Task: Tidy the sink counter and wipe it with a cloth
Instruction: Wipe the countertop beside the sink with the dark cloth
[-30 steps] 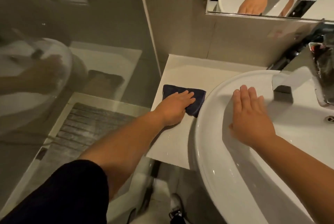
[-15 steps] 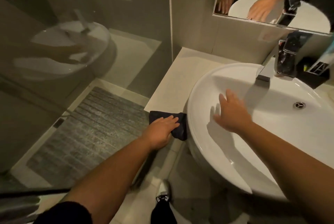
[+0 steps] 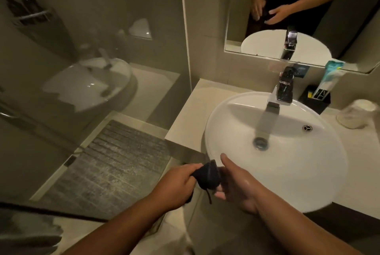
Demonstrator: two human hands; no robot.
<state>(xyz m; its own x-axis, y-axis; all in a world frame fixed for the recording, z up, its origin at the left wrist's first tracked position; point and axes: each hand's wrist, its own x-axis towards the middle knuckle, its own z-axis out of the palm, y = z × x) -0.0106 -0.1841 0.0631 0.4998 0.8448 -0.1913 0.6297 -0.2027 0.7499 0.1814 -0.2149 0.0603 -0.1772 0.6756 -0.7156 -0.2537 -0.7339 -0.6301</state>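
A dark blue cloth [image 3: 207, 175] hangs bunched in the air in front of the counter's front edge. My left hand [image 3: 176, 182] is shut on its left side. My right hand [image 3: 234, 182] touches its right side with fingers spread under it, thumb up. Behind them the white round sink [image 3: 287, 164] sits on the pale counter [image 3: 189, 119], whose left strip is bare.
A chrome tap [image 3: 281, 92] rises at the sink's back. A black holder [image 3: 314, 99] with a toothpaste tube and a clear jar [image 3: 357, 113] stand at the back right. A mirror [image 3: 298, 8] hangs above. A glass shower wall and a grey mat [image 3: 107, 166] are on the left.
My left hand dragged the cloth off the counter's front edge and lifted it. My right hand left the sink bowl and came down to the cloth. The view pulled back.
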